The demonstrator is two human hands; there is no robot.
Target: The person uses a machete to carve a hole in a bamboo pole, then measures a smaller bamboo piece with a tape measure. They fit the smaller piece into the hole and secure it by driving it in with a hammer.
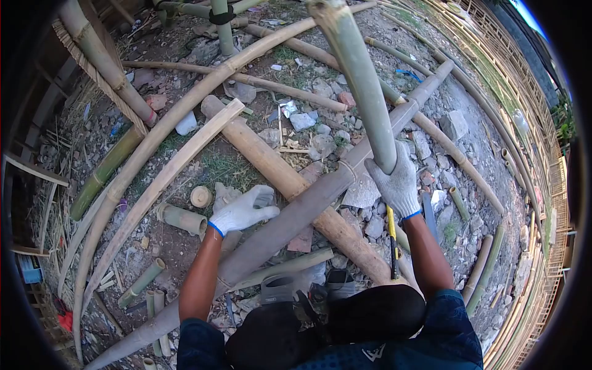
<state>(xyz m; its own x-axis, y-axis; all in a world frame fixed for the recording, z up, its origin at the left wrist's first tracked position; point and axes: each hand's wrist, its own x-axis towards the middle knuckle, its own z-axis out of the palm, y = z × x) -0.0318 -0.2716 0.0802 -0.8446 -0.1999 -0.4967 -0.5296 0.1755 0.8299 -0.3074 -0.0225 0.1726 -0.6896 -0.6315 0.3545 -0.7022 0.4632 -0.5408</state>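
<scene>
My right hand [396, 180], in a white knit glove with a blue cuff, is wrapped round the lower end of a thick green bamboo pole [361, 86]. The pole tilts up and away, its far end near the top of the view. My left hand [245, 209], gloved the same way, holds nothing; its fingers are curved, with the thumb apart. It hovers just left of a long grey bamboo pole [283, 228] lying diagonally. Beneath that one crosses a thick tan bamboo pole [265, 148]. A yellow-and-black hand tool [392, 237] stands by my right wrist.
Short bamboo offcuts [183, 219] lie left of my left hand. A long curved bamboo pole [185, 105] and a split timber strip [166, 185] arc across the left. Rubble [302, 121] covers the ground, and stacked bamboo [535, 246] lines the right side.
</scene>
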